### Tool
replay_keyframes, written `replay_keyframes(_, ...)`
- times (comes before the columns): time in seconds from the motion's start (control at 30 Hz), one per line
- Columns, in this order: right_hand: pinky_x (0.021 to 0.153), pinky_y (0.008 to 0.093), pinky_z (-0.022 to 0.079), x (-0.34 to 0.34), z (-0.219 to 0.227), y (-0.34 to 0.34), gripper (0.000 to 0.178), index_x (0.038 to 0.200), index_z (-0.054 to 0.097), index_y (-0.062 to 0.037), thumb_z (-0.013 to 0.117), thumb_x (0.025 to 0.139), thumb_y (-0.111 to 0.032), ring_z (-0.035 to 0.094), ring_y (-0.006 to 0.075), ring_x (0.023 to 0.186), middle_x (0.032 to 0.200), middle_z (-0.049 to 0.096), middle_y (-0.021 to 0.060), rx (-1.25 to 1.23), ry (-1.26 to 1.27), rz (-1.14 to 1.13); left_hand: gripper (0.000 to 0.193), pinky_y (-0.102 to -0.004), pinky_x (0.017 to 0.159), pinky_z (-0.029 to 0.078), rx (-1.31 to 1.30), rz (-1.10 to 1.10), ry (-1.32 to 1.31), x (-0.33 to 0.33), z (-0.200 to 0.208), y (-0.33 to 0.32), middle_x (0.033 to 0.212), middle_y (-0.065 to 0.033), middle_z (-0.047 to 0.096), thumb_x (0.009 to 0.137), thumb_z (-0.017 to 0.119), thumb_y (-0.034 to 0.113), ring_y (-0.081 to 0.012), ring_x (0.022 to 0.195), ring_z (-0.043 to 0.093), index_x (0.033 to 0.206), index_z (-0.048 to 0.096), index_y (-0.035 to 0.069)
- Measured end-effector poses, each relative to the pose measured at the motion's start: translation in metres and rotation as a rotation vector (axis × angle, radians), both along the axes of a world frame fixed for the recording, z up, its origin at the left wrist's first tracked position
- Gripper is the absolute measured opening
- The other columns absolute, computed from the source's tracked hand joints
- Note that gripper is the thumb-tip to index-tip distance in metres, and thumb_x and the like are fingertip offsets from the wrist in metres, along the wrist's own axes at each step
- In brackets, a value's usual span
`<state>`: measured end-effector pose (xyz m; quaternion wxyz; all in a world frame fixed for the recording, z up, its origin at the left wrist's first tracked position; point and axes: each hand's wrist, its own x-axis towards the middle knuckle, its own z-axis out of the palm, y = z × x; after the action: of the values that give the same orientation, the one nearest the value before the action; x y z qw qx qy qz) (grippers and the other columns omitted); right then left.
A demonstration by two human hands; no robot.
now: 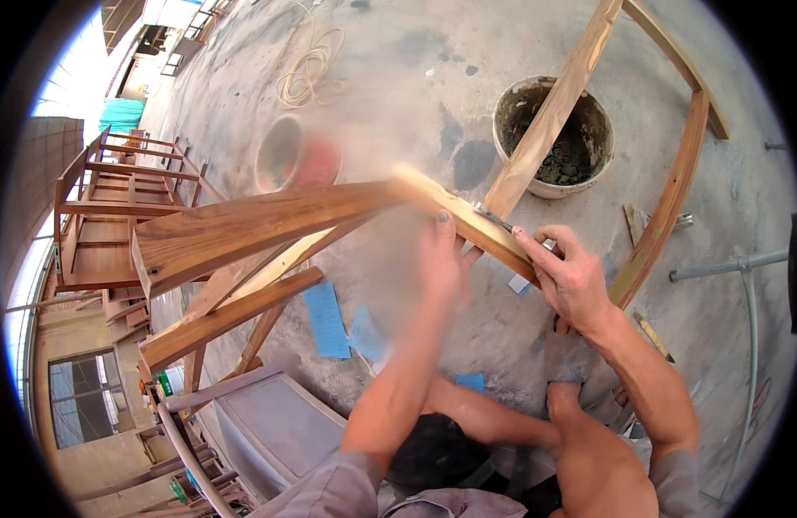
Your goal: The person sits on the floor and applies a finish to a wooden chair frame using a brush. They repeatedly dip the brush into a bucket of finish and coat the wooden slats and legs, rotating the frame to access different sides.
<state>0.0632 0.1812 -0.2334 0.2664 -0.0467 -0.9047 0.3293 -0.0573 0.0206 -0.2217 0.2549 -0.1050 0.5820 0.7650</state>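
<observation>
A long wooden piece [502,246], pale on top and brown along its side, runs slantwise in front of me. My right hand [575,274] is closed round a narrow flat-bladed metal tool [491,216], its forefinger stretched along it. The blade lies against the wood's upper face. Beside it, my left hand [441,263] is at the near edge of the wood, with one fingertip showing by the pale face; blur smears its other fingers. The wood joins a larger frame with a wide brown board [260,226] at left and a curved brown rail [670,211] at right.
A dirty pale bucket [554,186] stands under a light wooden bar [549,108]. Farther left are a red bucket [316,162] and a coiled cable [308,73]. Blue sheets [327,319] lie on the concrete floor. A metal pipe stand [730,265] is at right, brown wooden furniture [126,207] at far left.
</observation>
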Motion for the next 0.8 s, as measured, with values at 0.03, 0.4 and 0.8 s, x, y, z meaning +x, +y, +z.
replay_keyframes(0.03, 0.054, 0.0339, 0.054, -0.003, 0.001, -0.002, 0.055, 0.129, 0.070, -0.0234, 0.075, 0.078, -0.004, 0.065, 0.0200, 0.063, 0.102, 0.063, 0.0038, 0.005, -0.002, 0.005, 0.064, -0.0540, 0.109, 0.047, 0.024, -0.013, 0.010, -0.001, -0.001, 0.000, 0.143, -0.0179, 0.050, 0.104, 0.056, 0.047, -0.0307, 0.134, 0.051, 0.150, 0.035, 0.007)
replay_keyframes(0.4, 0.054, 0.0360, 0.056, -0.019, 0.007, -0.006, 0.059, 0.134, 0.066, -0.0235, 0.073, 0.080, -0.001, 0.068, 0.0225, 0.067, 0.106, 0.063, 0.0057, -0.019, -0.004, 0.047, 0.060, -0.0509, 0.108, 0.048, 0.058, -0.040, 0.012, 0.002, -0.002, 0.000, 0.141, -0.0169, 0.053, 0.106, 0.055, 0.044, -0.0293, 0.132, 0.052, 0.149, 0.037, 0.008)
replay_keyframes(0.8, 0.077, 0.0314, 0.057, -0.044, 0.089, 0.035, 0.037, 0.138, 0.052, -0.0038, 0.043, 0.102, -0.007, 0.066, 0.0164, 0.087, 0.111, 0.061, 0.0133, -1.370, -0.245, 0.184, 0.058, -0.0534, 0.102, 0.050, -0.080, 0.061, 0.055, -0.014, 0.043, 0.005, 0.128, -0.0139, 0.057, 0.100, 0.065, 0.041, -0.0271, 0.125, 0.055, 0.139, 0.045, 0.003)
